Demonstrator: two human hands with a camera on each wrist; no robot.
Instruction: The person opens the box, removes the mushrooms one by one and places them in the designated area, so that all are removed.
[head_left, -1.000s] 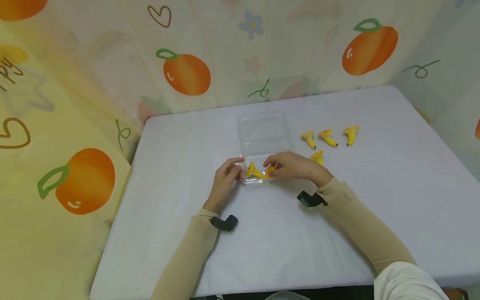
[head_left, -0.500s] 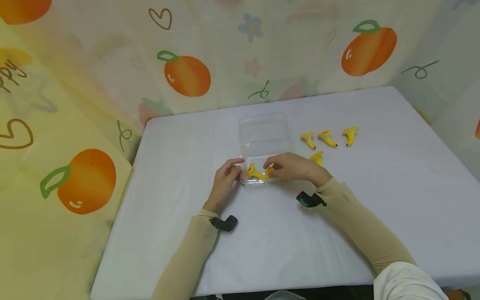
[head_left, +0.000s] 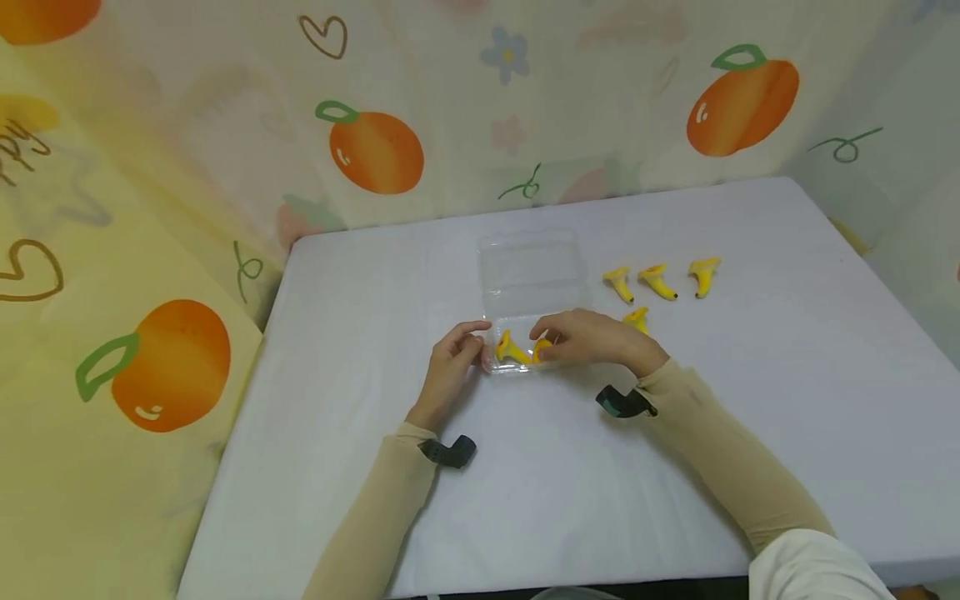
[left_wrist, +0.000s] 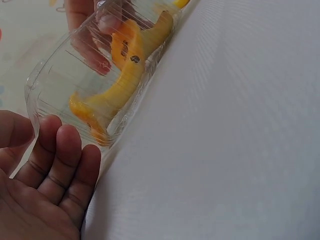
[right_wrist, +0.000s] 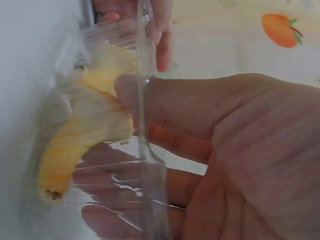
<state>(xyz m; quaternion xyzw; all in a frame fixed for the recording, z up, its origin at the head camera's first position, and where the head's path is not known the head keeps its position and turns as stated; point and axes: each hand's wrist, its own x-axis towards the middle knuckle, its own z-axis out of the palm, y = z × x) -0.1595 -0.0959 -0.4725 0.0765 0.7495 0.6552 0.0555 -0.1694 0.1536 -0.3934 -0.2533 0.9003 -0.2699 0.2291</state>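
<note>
A clear plastic clamshell box (head_left: 531, 268) lies open on the table, lid folded back. Inside its base, a yellow trumpet-shaped mushroom (head_left: 512, 347) lies at the left. My right hand (head_left: 588, 339) reaches into the base and pinches a second yellow mushroom (right_wrist: 82, 132), thumb against its flared cap. Fingers partly hide that mushroom in the head view. At the box's left end is my left hand (head_left: 450, 358); its fingertips (left_wrist: 67, 140) touch the outside of the wall, with fingers fairly straight. Both mushrooms show through the plastic in the left wrist view.
To the right of the box, three yellow mushrooms (head_left: 657, 282) lie in a row on the white-covered table (head_left: 360, 333). Another mushroom (head_left: 637, 319) sits just beyond my right hand, partly hidden. A fruit-printed curtain (head_left: 450, 100) hangs behind the table.
Both hands, the box and the mushrooms keep their places relative to each other. The whole head view has shifted only slightly.
</note>
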